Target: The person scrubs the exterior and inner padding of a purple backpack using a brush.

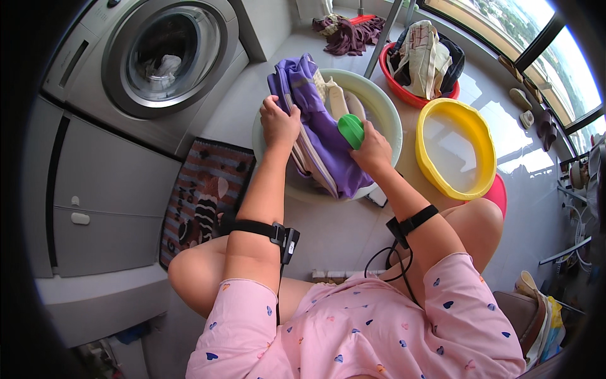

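Note:
A purple fabric bag (312,113) with pale zipper edging lies tilted in a pale green basin (389,99). My left hand (279,121) grips the bag's left side near its upper part, thumb on the edging. In my right hand (374,149) is a green plastic-backed scrubbing brush (351,130), held against or just over the purple cloth; its bristles are hidden. Behind the bag, cream-coloured straps or cloth pieces (337,100) rest in the basin, with some water around them.
A yellow basin (487,142) of cloudy water stands right, beside a red basin (393,87) heaped with cloth items. The front-loading washing machine (170,52) is left, above a patterned mat (203,199). A mop head (350,35) lies behind; shoes (521,99) line the window side.

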Demonstrator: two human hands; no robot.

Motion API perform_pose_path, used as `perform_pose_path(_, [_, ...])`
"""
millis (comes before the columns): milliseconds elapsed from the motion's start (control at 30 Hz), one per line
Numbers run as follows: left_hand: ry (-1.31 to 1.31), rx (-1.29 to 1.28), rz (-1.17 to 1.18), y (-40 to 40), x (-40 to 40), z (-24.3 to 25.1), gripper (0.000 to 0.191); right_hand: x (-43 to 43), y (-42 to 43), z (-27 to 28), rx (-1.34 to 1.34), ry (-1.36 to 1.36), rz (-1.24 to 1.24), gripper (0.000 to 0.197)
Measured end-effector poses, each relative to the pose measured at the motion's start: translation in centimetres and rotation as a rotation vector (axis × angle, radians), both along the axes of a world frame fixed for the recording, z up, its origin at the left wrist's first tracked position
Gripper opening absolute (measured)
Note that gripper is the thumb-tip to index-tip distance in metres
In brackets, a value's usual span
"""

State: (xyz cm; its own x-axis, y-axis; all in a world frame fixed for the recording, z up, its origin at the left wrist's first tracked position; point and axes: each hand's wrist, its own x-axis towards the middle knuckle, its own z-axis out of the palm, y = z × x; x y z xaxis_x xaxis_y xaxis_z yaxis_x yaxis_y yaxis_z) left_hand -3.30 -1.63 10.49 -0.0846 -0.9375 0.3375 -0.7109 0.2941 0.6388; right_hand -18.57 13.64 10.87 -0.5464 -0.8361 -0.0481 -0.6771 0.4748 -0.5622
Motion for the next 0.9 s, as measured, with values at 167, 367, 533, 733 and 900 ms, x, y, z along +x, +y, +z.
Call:
perform_pose_path(167, [-0.236, 0.294, -0.029, -6.0, -1.2, 1.5, 0.073, 0.3, 0.1, -0.2, 0.025, 0.039, 0.032, 0.063])
perform_pose_path(367, [-0.163, 0.506, 0.036, -9.2, -0.7, 3.1, 0.093, -0.1, 0.0, -0.7, 0.021, 0.135, 0.07, 0.066])
perform_pose_path(533, [0.012, 0.541, -0.018, -7.1, 2.2, 1.5, 0.096, -2.8, -0.7, -1.6, -0.044, 0.248, 0.109, 0.064])
perform_pose_path(733, [0.189, 0.558, 0.028, -1.9, 5.2, -0.1, 0.088, -5.2, -1.2, -2.7, -0.205, 0.446, 0.087, 0.047])
perform_pose_path(900, [0.556, 0.674, 0.157, 4.4, 6.8, -0.2, 0.069, -4.8, -0.6, -1.8, -0.25, 0.41, 0.054, 0.043])
